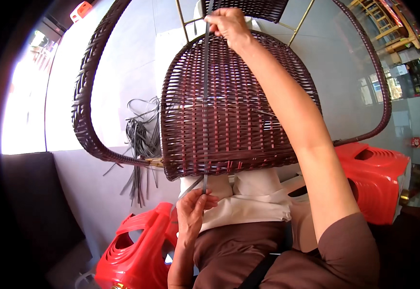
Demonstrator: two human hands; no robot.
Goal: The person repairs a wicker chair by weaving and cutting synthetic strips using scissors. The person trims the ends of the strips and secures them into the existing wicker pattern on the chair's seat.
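A dark brown woven wicker chair [239, 120] stands in front of my lap, its seat facing up. A long dark grey weaving strip [205, 101] runs straight over the seat from far to near, left of the middle. My right hand [228, 26] reaches across to the seat's far edge, its fingers closed on the strip. Just below the near edge, my left hand [194, 208] pinches the strip's near part. A short length of strip slants off beside that hand. A thin pointed piece [264, 112] sticks out from the weave under my right forearm.
Curved woven armrests [82, 103] arch out on both sides. A bundle of loose grey strips [142, 137] lies on the floor at left. Red plastic stools [135, 241] stand at lower left and right [371, 178]. A bamboo frame [388, 24] is at far right.
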